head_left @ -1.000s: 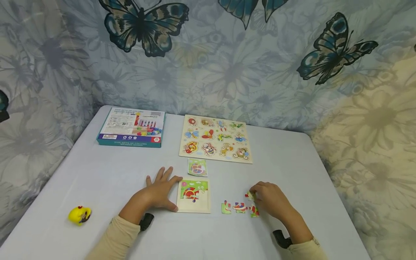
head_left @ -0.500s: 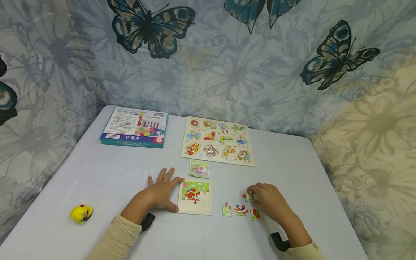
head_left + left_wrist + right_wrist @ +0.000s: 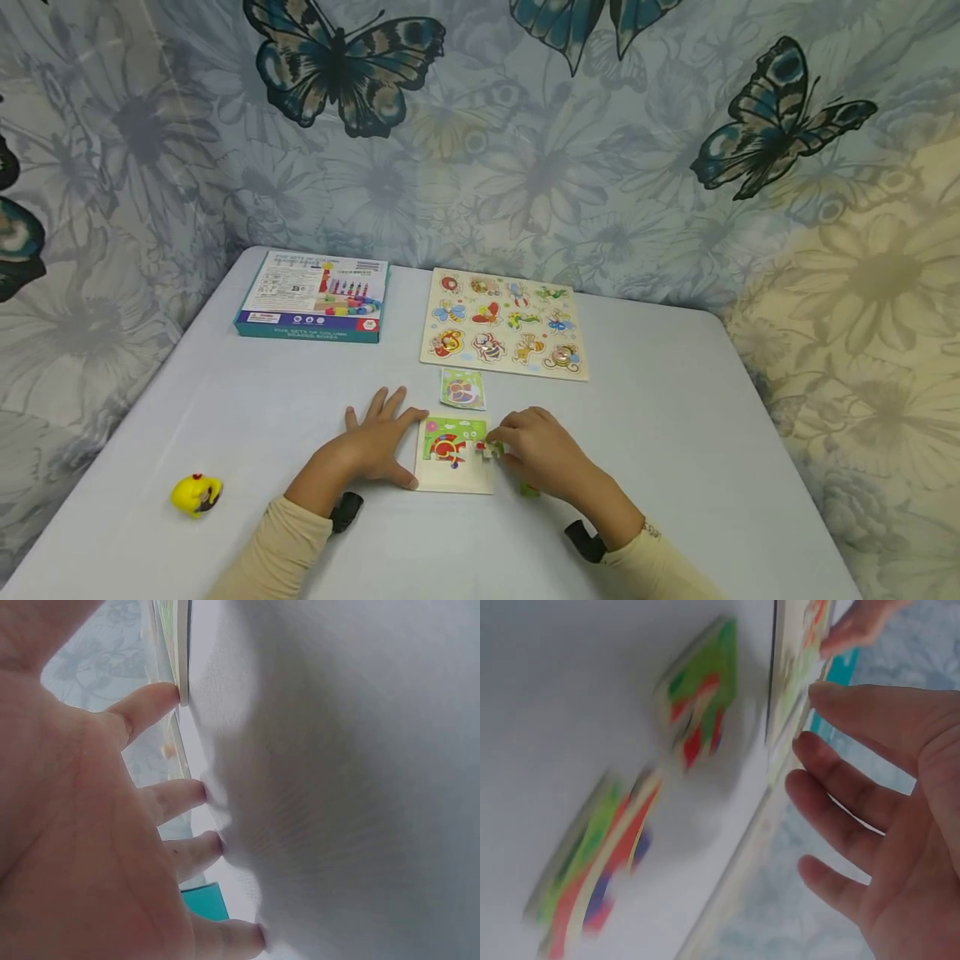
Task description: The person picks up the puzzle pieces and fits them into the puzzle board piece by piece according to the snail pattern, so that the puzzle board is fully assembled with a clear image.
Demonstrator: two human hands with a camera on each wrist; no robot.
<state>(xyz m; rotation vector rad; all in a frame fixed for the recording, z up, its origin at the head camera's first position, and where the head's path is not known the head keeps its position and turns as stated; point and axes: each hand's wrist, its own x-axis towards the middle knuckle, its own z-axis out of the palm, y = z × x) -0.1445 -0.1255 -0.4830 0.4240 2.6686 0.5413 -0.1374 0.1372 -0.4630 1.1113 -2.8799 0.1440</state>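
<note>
The left hand [image 3: 375,450], fingers apart, seems to steady the puzzle board [image 3: 448,481]; the right hand [image 3: 547,454] pinches a jigsaw piece [image 3: 491,450].

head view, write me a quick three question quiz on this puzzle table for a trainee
1. Which hand pinches the small green and red jigsaw piece?
2. True or false: the rounded yellow toy lies left of the square pale wooden tray.
3. Where is the square green printed card? a) inside the tray b) between the tray and the large rectangular wooden bug board c) on top of that board

Key: 1. the right hand; 2. true; 3. b
</note>
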